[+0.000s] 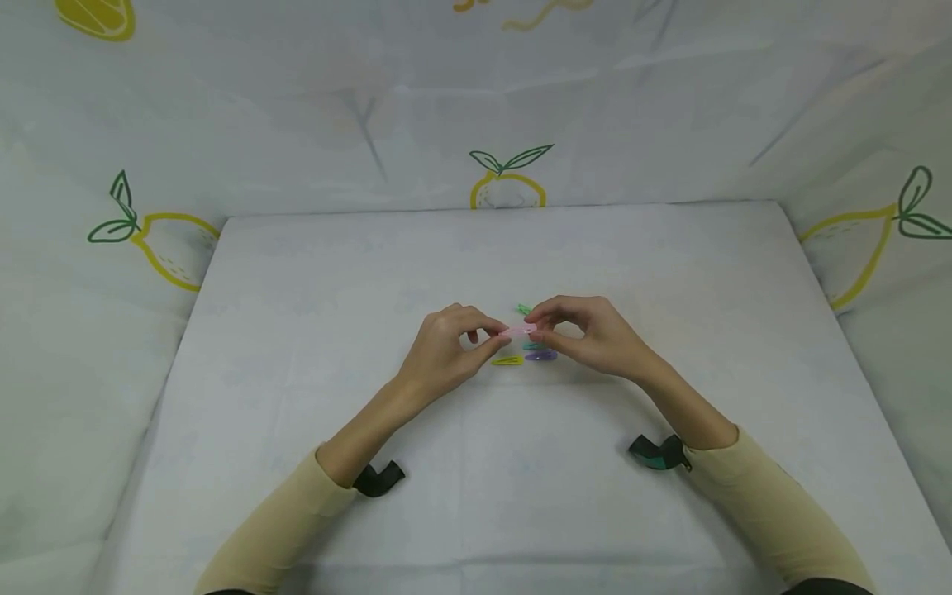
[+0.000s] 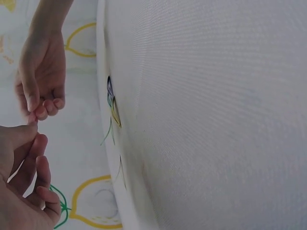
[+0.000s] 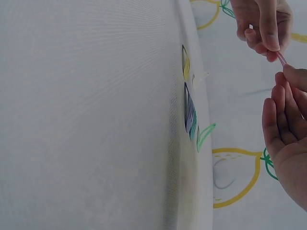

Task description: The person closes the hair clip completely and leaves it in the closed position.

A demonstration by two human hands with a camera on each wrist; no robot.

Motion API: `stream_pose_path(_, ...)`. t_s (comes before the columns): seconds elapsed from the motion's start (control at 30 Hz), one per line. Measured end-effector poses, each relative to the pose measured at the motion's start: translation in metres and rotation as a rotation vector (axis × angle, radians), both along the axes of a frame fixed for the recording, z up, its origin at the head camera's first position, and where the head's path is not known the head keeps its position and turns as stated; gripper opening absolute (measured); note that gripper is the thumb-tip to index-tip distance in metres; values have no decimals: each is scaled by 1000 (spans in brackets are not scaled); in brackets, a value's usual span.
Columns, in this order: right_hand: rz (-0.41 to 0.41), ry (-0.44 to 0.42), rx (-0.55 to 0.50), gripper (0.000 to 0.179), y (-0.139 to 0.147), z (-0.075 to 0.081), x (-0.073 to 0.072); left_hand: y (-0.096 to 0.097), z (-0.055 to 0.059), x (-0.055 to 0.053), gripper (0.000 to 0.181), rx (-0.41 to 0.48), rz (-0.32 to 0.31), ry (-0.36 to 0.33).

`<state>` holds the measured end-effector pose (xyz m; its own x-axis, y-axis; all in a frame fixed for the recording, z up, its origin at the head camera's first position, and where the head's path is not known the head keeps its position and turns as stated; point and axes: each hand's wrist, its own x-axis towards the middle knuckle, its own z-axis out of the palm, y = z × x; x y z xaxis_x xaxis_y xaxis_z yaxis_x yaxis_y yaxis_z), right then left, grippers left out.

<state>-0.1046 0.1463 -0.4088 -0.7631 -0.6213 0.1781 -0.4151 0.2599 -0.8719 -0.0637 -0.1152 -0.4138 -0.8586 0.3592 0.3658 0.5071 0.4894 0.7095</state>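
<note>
1. White cloth [image 1: 297, 124] printed with lemons surrounds the scene; several prints are cut off by the frame.
2. The white worktop [image 1: 297, 273] fills most of the head view, its near edge out of frame.
3. Two beige sleeves, the left [image 1: 275, 529] and the right [image 1: 773, 504], run out at the bottom.
4. The left hand [image 1: 446, 347] has a narrow grip, thumb and fingertips pinching one end of a pink clip [image 1: 518, 330].
5. The right hand [image 1: 598, 335] pinches the opposite end, its grip just as narrow.
6. A black piece shows beside each wrist, left [image 1: 381, 480] and right [image 1: 658, 453], each partly hidden by the arm or sleeve.
7. The pink clip is between the hands, raised above the worktop; it seems to be a slim hair clip, though fingertips cover its ends.
8. A purple clip [image 1: 541, 355] lies on the worktop below the hands.
9. A yellow clip [image 1: 508, 361] lies just left of it.
10. A teal clip [image 1: 534, 346] is just behind the purple one; I cannot tell whether they touch.
11. A green clip [image 1: 524, 309] lies farthest back, partly covered by the right fingers in the head view.
</note>
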Motion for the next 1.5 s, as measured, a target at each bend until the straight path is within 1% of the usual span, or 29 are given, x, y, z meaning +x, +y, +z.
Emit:
stream_pose_path(0.13,-20,-2,21,21,0,-1,-1,0,-1,1,13,-4,2,-5)
stream_pose_path(0.33,-27,-8,28,18,-1,-3,-1,-1,-1,1,13,-24,8,-5)
stream_pose_path(0.63,-22,33,38,16,-3,-5,-2,-6,-4,2,14,-37,13,-44)
stream_pose_path(0.87,-33,51,72,15,-5,-7,-3,-12,-7,3,10,-45,36,-55)
stream_pose_path(1.23,-17,50,106,15,-10,-7,-2,-17,-8,2,8,-87,44,-82)
stream_pose_path(1.5,6,23,162,15,-14,-8,-3,-22,-9,1,7,-109,58,-133)
